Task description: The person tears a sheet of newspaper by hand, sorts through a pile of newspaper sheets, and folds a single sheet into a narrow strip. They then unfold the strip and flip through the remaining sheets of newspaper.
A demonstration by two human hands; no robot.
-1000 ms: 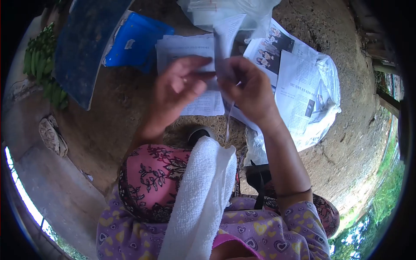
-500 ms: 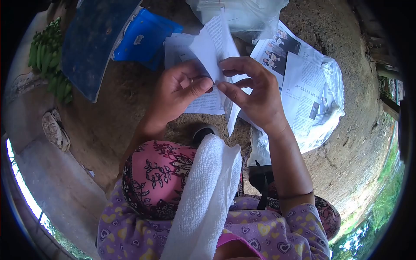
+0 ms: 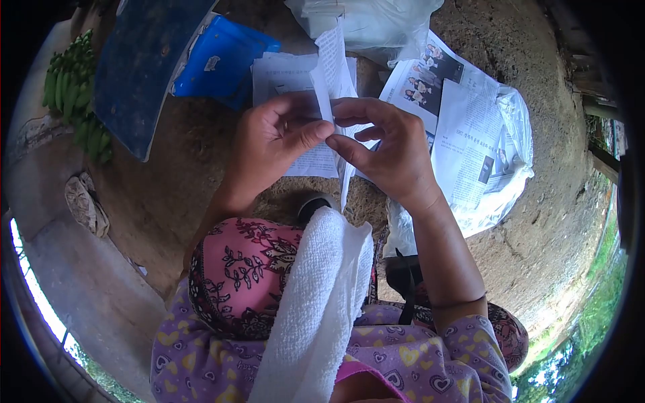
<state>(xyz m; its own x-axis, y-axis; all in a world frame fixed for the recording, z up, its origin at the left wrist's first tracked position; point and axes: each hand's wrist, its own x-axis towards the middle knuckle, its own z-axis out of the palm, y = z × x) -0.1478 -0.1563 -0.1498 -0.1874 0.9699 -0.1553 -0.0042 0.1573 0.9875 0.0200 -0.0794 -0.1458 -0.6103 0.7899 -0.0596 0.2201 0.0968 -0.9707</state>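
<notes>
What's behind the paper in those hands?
Some printed sheets lie on the brown ground behind the held paper. The paper, left hand and right hand cover parts, so I can't see what's printed there.

Two hands (image 3: 272, 142) (image 3: 396, 153), one towel (image 3: 312, 295), two bags (image 3: 376, 23) (image 3: 514, 164)

The top edge crops the plastic bag (image 3: 366, 25); the hands (image 3: 279, 140) (image 3: 393, 153) partly hide the folded paper (image 3: 328, 66)
</notes>
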